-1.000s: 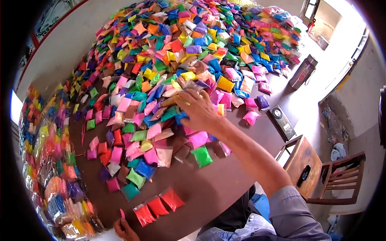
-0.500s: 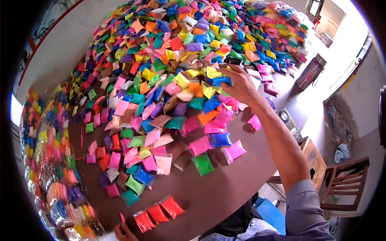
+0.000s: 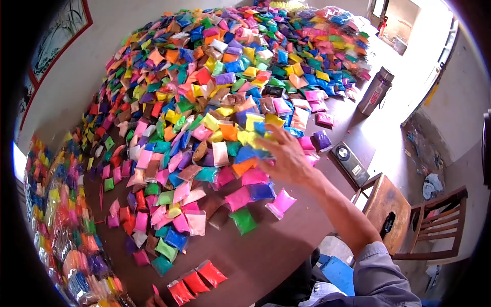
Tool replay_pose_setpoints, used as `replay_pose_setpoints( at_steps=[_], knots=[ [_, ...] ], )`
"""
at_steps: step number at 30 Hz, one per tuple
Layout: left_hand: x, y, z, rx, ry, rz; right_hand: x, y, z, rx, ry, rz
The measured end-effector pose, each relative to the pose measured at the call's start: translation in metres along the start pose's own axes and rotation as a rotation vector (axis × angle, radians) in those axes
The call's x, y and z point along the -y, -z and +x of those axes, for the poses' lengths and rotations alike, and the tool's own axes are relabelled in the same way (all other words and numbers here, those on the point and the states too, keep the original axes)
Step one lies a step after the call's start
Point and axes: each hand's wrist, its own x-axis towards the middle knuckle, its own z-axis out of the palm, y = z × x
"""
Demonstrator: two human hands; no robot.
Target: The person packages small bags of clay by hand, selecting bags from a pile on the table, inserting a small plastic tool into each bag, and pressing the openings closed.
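Note:
My right hand (image 3: pixel 286 156) hovers over the near right part of a large heap of small colored plastic packets (image 3: pixel 176 123), fingers spread. Its fingertips are beside a yellow packet (image 3: pixel 254 122) and above blue and orange ones, and I see nothing gripped in it. At the bottom edge my left hand (image 3: pixel 153 302) is mostly cut off, its fingers closed around a small pink piece (image 3: pixel 155 290) of which only the tip shows. Three red packets (image 3: pixel 195 282) lie in a row beside it. A green packet (image 3: pixel 243 221) and a pink packet (image 3: pixel 281 203) lie at the heap's near edge.
The packets cover much of a dark brown table (image 3: pixel 276 230). Bundled packets in clear bags (image 3: pixel 61 220) line the left side. A steel flask (image 3: pixel 376 91) and a flat device with a round dial (image 3: pixel 350 162) stand to the right, near a wooden chair (image 3: pixel 440 225).
My right hand has come down and left, nearer to me, over the heap, and its fingers have spread. My head view has shifted slightly. The three red packets remain in their row.

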Motion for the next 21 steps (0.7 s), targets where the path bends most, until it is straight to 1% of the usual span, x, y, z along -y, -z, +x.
replay_pose_setpoints(
  at_steps=[2, 4, 7, 8, 10, 13, 14, 16, 18, 20, 21],
  knots=[
    [-0.006, 0.0, 0.003, 0.005, 0.0, 0.006, 0.008, -0.004, -0.003, 0.021, 0.085, 0.007],
    [-0.024, 0.006, 0.005, 0.058, 0.099, 0.112, 0.014, -0.008, -0.004, 0.043, 0.13, 0.029],
    [-0.029, 0.005, 0.007, 0.073, 0.104, 0.041, 0.017, -0.01, -0.002, 0.028, 0.161, 0.014],
    [-0.037, 0.006, 0.01, 0.076, 0.1, 0.038, 0.016, -0.011, -0.002, 0.071, 0.16, 0.022],
    [-0.054, 0.007, 0.015, 0.09, -0.041, -0.024, 0.012, -0.013, -0.003, 0.124, 0.192, 0.016],
    [-0.048, 0.008, 0.013, 0.098, -0.049, 0.022, 0.015, -0.01, -0.01, 0.146, 0.214, 0.02],
    [-0.043, 0.009, 0.012, 0.094, -0.048, 0.024, 0.017, -0.01, -0.011, 0.105, 0.229, 0.034],
    [-0.034, 0.008, 0.009, 0.126, 0.032, 0.065, 0.018, -0.009, -0.009, 0.092, 0.255, 0.021],
    [-0.029, 0.007, 0.007, 0.106, 0.008, 0.081, 0.019, -0.01, -0.003, 0.08, 0.285, 0.011],
    [-0.021, 0.006, 0.005, 0.086, -0.014, 0.099, 0.018, -0.012, 0.01, -0.033, 0.346, -0.04],
    [-0.011, 0.004, 0.003, 0.06, -0.014, 0.103, 0.017, -0.014, 0.018, -0.033, 0.349, -0.037]
  ],
)
